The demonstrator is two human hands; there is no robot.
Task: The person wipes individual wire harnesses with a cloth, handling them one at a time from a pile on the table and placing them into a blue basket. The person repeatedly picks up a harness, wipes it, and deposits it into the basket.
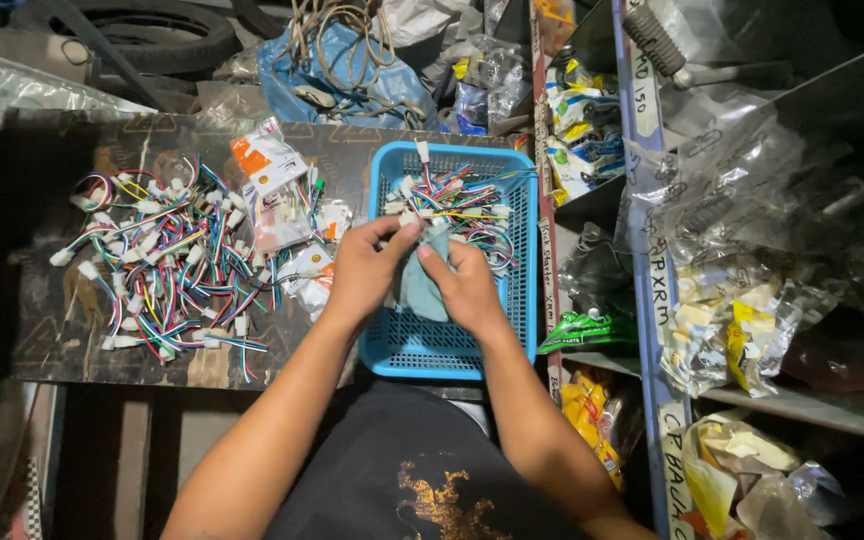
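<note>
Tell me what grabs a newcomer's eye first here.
The blue basket at centre, where the left hand and right hand pinch a pale cloth beside a clump of wire connectors. Left of it, a bigger pile of wires sprawls across the dark board.

Near half of basket point(422, 350): bare floor, you can pass | far half: wire heap point(457, 205) blocks you | left on board point(62, 350): wire pile point(167, 260) and packets point(272, 190) crowd the middle, bare strip along near edge | right: shelf point(652, 300) of bags point(742, 330) walls you in just beside basket.
</note>
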